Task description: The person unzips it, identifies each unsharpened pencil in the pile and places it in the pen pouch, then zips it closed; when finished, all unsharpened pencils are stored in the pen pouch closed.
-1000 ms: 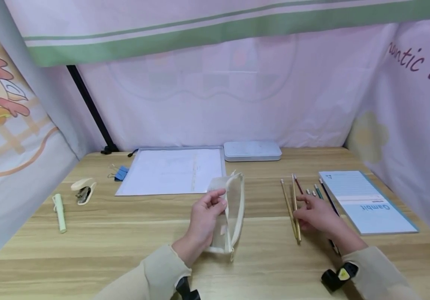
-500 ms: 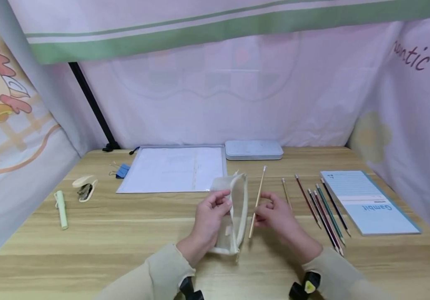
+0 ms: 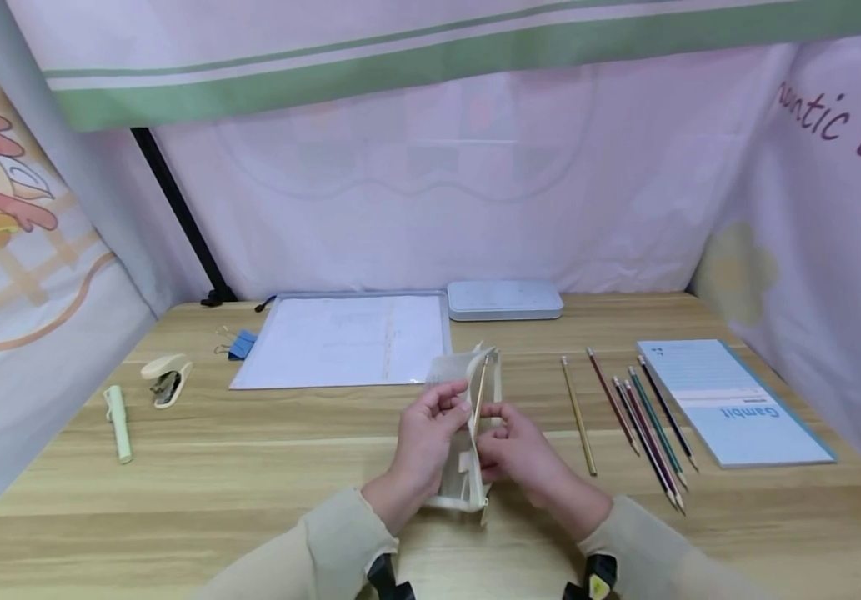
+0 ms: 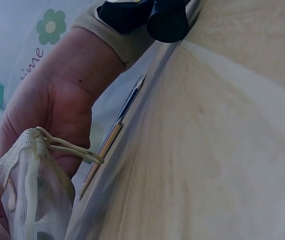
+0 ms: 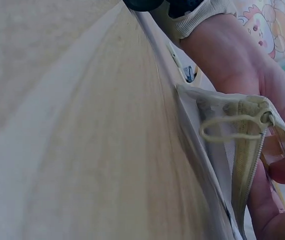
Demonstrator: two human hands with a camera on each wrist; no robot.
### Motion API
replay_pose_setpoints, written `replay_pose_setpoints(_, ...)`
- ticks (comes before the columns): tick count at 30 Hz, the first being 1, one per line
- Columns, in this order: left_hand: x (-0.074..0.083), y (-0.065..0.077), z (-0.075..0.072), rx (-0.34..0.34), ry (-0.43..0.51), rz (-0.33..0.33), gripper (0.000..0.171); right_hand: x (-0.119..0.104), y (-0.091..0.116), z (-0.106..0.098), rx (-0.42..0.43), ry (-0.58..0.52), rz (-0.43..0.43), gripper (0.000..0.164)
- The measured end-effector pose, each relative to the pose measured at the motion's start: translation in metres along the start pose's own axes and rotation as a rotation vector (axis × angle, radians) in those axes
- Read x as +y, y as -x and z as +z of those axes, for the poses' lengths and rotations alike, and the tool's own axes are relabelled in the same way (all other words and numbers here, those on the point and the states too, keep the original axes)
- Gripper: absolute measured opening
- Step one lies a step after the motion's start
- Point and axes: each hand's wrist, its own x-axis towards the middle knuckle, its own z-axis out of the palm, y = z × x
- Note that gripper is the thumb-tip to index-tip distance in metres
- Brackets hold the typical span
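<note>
A see-through mesh zip pouch (image 3: pixel 448 367) with cream edging stands on the table, its zip open toward the right. My left hand (image 3: pixel 418 437) holds the pouch's left side between thumb and fingers. With my right hand (image 3: pixel 523 454) I pinch a gold pencil (image 3: pixel 481 387) at the pouch opening; the pencil's upper part leans inside the opening, and its lower end is hidden by my fingers. In the right wrist view the zip pull (image 5: pixel 232 135) hangs as a cord loop, and my right fingers (image 5: pixel 267 200) reach into the mouth.
Another gold pencil (image 3: pixel 578 417) lies right of the pouch. Several darker pencils (image 3: pixel 651 446) lie beside a blue notepad (image 3: pixel 738 408). Farther back are a white sheet (image 3: pixel 340 342) and a pale flat case (image 3: pixel 505 300). A blue binder clip (image 3: pixel 242 345), stapler (image 3: pixel 167 379) and light-green pen (image 3: pixel 119 423) sit left.
My right hand picked up one gold pencil from the right and carried it left into the pouch opening. My left hand has kept its hold on the pouch.
</note>
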Motion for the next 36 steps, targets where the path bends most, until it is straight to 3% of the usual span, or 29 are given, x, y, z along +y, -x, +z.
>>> replay_pose_setpoints(6,0.002,0.001,-0.001,0.001,0.006,0.004,0.029,-0.004,-0.001,-0.010,0.086,0.039,0.017,0.053)
replay_pose_setpoints(12,0.003,0.001,-0.003,-0.006,0.014,0.010,0.030,-0.010,-0.003,-0.050,0.187,0.142,-0.027,0.054)
replay_pose_setpoints(14,0.004,0.001,-0.004,-0.006,0.013,0.011,0.030,-0.011,-0.003,-0.067,0.225,0.225,-0.034,0.055)
replay_pose_setpoints(20,0.004,0.001,-0.006,-0.005,0.002,0.009,0.031,-0.011,-0.001,-0.108,0.317,0.620,-0.027,0.057)
replay_pose_setpoints(25,0.004,0.000,-0.007,0.003,0.003,0.011,0.030,-0.008,0.000,-0.120,0.302,0.749,0.004,0.059)
replay_pose_setpoints(36,0.003,0.000,-0.008,-0.003,0.000,0.004,0.030,0.002,-0.006,-0.128,0.181,0.829,0.117,0.067)
